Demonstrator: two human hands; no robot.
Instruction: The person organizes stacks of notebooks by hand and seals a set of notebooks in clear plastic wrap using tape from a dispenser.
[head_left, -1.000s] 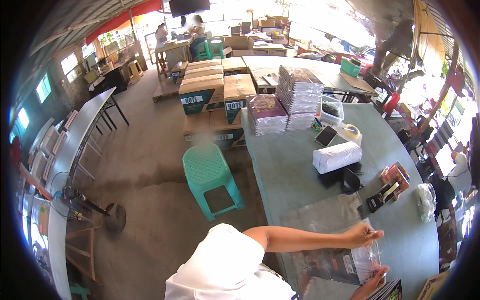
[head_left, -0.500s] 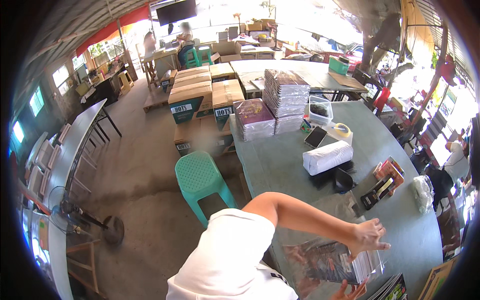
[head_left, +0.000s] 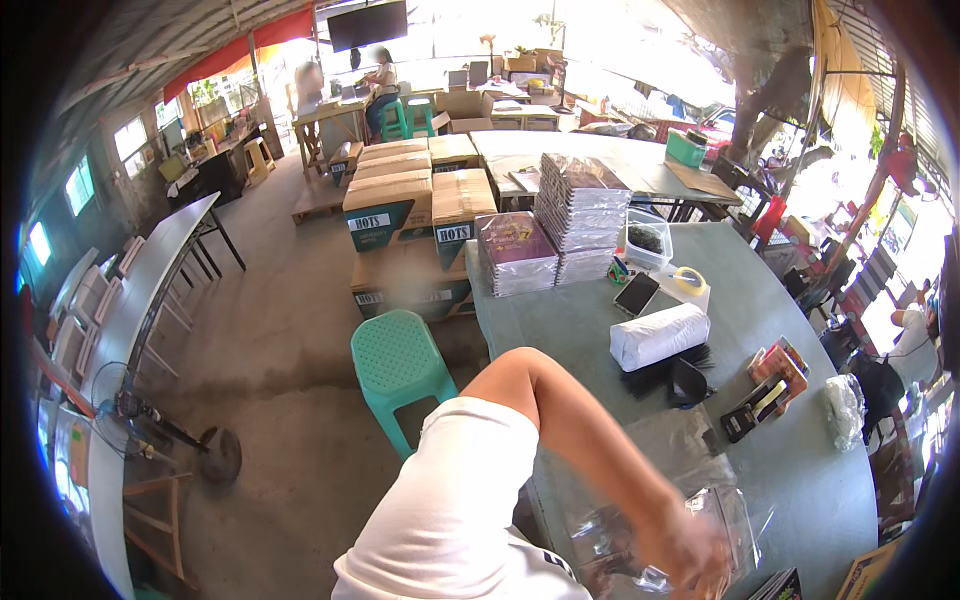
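Note:
From the lower edge my left arm, in a white sleeve, reaches across the table's near side. My left hand (head_left: pixel 695 555) is over a clear plastic sleeve (head_left: pixel 740 515) and is smeared by motion, so its fingers cannot be read. The sleeve looks crumpled and shiny, and a dark-covered book (head_left: pixel 610 577) shows in part under the plastic beside my wrist. More clear plastic (head_left: pixel 665 445) lies flat just beyond my forearm. My right hand is not visible. Near the lower edge, the corner of a dark booklet stack (head_left: pixel 780 585) shows beside my left hand.
On the grey-green table (head_left: pixel 800 480) are a white roll-shaped pack (head_left: pixel 660 337), a phone (head_left: pixel 636 293), a tape roll (head_left: pixel 689 281), a black brush (head_left: pixel 688 383), a card holder (head_left: pixel 755 405) and wrapped book stacks (head_left: pixel 580 220). A green stool (head_left: pixel 400 355) and cartons (head_left: pixel 388 225) stand left.
My left hand has moved down and toward me, from above the bagged book's right edge to the near side. My right hand, earlier at the book's near edge, no longer shows.

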